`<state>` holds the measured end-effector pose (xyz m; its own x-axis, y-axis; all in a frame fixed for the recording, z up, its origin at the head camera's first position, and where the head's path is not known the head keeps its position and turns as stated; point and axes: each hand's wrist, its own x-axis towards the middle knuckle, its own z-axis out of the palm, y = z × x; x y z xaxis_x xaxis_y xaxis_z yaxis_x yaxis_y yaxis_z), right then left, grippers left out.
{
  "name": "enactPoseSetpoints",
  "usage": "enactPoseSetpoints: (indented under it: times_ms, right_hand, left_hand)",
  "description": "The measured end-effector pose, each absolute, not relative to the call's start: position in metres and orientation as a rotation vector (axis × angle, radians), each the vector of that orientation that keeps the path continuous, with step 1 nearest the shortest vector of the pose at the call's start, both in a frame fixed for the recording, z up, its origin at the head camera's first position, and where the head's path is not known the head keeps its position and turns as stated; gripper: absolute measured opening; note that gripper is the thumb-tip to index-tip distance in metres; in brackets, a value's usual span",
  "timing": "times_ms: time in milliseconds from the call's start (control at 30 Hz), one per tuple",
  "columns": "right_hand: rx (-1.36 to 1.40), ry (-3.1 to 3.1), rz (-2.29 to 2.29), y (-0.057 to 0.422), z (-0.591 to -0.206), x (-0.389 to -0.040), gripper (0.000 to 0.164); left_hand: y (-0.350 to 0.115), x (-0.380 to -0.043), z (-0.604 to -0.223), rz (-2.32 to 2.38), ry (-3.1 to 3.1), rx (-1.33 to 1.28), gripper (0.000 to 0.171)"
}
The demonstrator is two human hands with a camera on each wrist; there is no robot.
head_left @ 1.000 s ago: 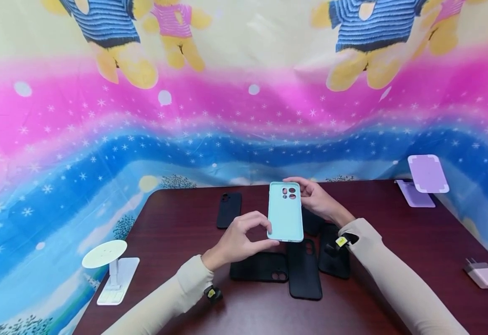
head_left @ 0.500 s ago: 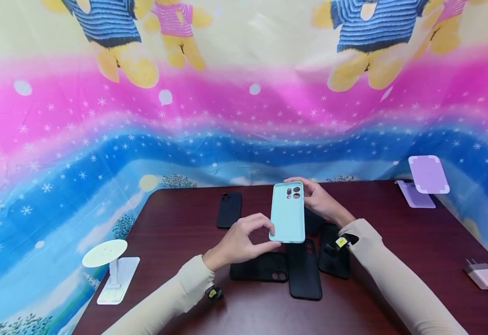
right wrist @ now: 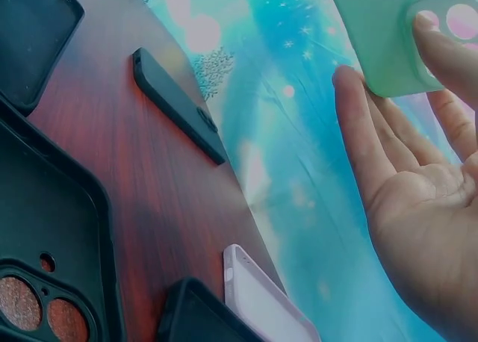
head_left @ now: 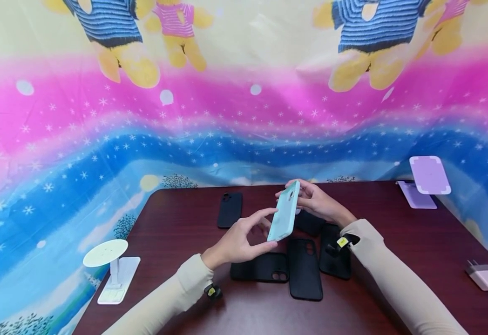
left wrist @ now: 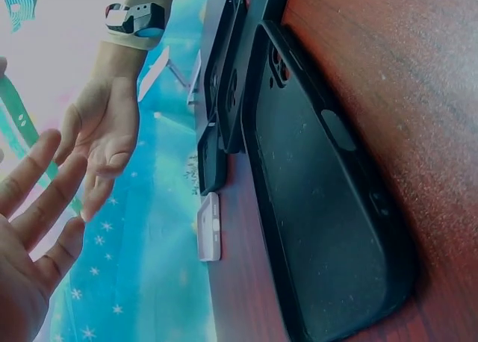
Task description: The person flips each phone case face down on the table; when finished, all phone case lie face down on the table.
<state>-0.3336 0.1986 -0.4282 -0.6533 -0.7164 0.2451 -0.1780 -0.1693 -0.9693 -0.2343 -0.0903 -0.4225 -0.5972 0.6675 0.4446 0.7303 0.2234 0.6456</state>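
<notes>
A mint-green phone case (head_left: 284, 211) with camera cutouts is held tilted above the table, its narrow side turned toward the head camera. My left hand (head_left: 240, 237) grips its lower end, thumb at the bottom corner and fingers along the left side. At the upper end my right hand (head_left: 317, 201) pinches it; in the right wrist view the thumb lies by the camera cutouts of the green case (right wrist: 388, 39). Beneath the hands lie black phone cases: one sideways (head_left: 258, 267), one lengthwise (head_left: 305, 270), another by the right wrist (head_left: 335, 253).
Another black case (head_left: 229, 210) lies at the back of the dark red table (head_left: 177, 223). A pale pink case (right wrist: 269, 301) shows behind black ones in the right wrist view. A white stand (head_left: 111, 272) is at left, a purple stand (head_left: 428, 179) and charger plug (head_left: 485, 275) at right.
The mint case has turned from showing its broad inner face to a steep slant, mostly side-on. The right fingers have shifted around its upper end; the left hand has barely moved.
</notes>
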Motion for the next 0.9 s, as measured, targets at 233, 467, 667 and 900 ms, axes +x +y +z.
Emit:
enactPoseSetpoints:
  times_ms: [233,467,667,900]
  right_hand:
    - [-0.96,1.818,-1.896,0.196,-0.4266,-0.3316,0.048]
    - [-0.952,1.886,-1.856,0.1978,-0.4317,-0.3334,0.052]
    - [-0.954,1.874,-1.879,0.2001,-0.43,-0.3339,0.057]
    - [-0.935,1.796,-1.939,0.2036,-0.4307,-0.3349,0.052]
  left_hand:
    - [-0.0901,-0.2365,-0.4229,-1.388,-2.378,-1.402,0.099]
    - [-0.091,-0.2354,-0.4258,-1.268,-2.379,-1.373,0.108]
    - [-0.0932,-0.2383,-0.4262,-1.291,-2.316,-1.359,0.106]
    - [-0.0955,-0.2398,-0.4281,-1.3,-2.302,-1.335,0.104]
